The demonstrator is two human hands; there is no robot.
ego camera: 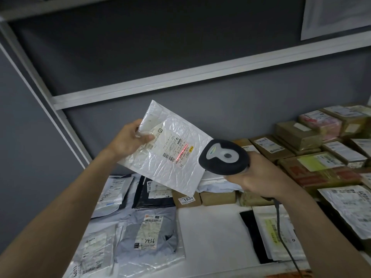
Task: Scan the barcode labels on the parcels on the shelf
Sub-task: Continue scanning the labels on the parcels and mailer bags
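Two hands work above the shelf board [208, 233]. Left hand [128, 140] pinches the upper-left edge of a white bubble mailer [170, 149], thumb on its face, holding it tilted in the air above the parcels. Right hand [259, 175] is wrapped around the grip of a dark handheld scanner [223, 157], just right of the mailer; a red scan line falls on the mailer's label [173, 150]. Its grey cable [281, 233] hangs below the right wrist. Below the left hand lie grey poly bags [146, 235] with labels; right of the right hand, taped cardboard boxes [313, 155] are packed closely. Bare white board shows below and between both hands. A white shelf rail [180, 81] and grey wall [140, 43] lie above them.
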